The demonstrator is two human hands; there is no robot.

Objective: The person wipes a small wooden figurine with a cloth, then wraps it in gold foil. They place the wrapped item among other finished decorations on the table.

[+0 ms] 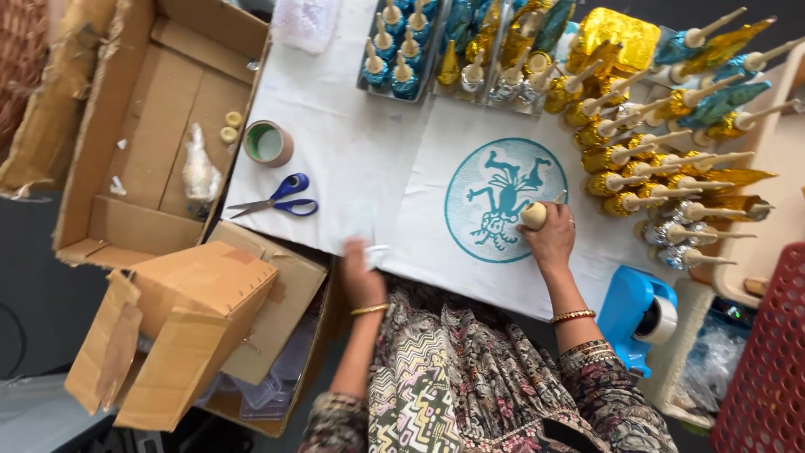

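A patterned garment [470, 377] fills the lower middle of the view, closest to the lens, with two forearms rising from it. The right hand [552, 239] is curled shut around a pale wooden spinning top [534, 215], whose rounded body shows above the fingers and whose thin stem points up to the right; the top is held over the right edge of a round teal emblem [506, 200] printed on the white cloth [352, 159] that covers the table. The left hand [360, 270] is blurred at the near edge of the cloth, something small and white is seen at its fingertips, and how far its fingers are closed cannot be told. Blue-handled scissors [279, 200] lie just left of that hand, with a roll of tape [268, 143] beyond them. Foil-wrapped tops [662, 143] in gold, teal and silver are heaped to the right, and more are stood in trays [402, 50] at the far edge. A blue tape dispenser [637, 306] sits by the right elbow. Open cardboard boxes [159, 143] are set to the left
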